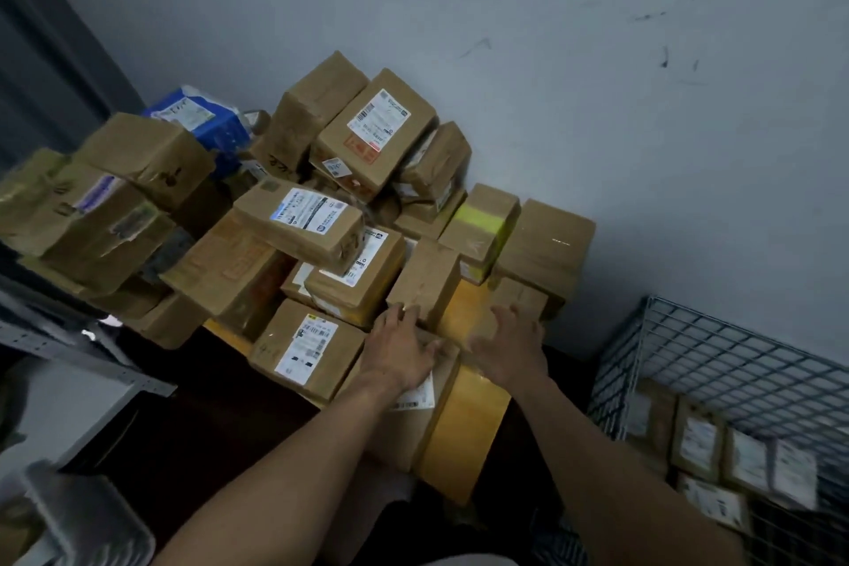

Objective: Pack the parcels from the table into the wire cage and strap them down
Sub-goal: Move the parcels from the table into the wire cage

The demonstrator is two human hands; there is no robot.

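Looking down at the front parcel (413, 423), a plain brown carton with a white label, sitting at the near edge of the yellow tabletop (464, 437). Got the left hand (399, 352) laid flat on top of it, fingers straight and a bit spread, gripping nothing. Got the right hand (510, 347) just right of that parcel, wide open with fingers splayed, over the bare yellow strip. Pretty blurry there, so can't tell about contact with the parcel or the tabletop. Holding nothing either way.

Just left of the front parcel: another carton (308, 347) with a long white label. Right behind the front parcel: a small unlabelled box (425, 276) standing upright. Further behind, a messy pile of parcels (298, 221) stacked against the grey wall (597, 60), some of them tilted. Also a box with a yellow tape band (482, 218) behind and to the right, and a blue package (202, 115) way back to the left.

Well off to the right of the front parcel and lower down: the wire cage (716, 363), with several labelled parcels (698, 441) already inside, standing side by side. Off to the left and lower: a grey metal rack (92, 354).
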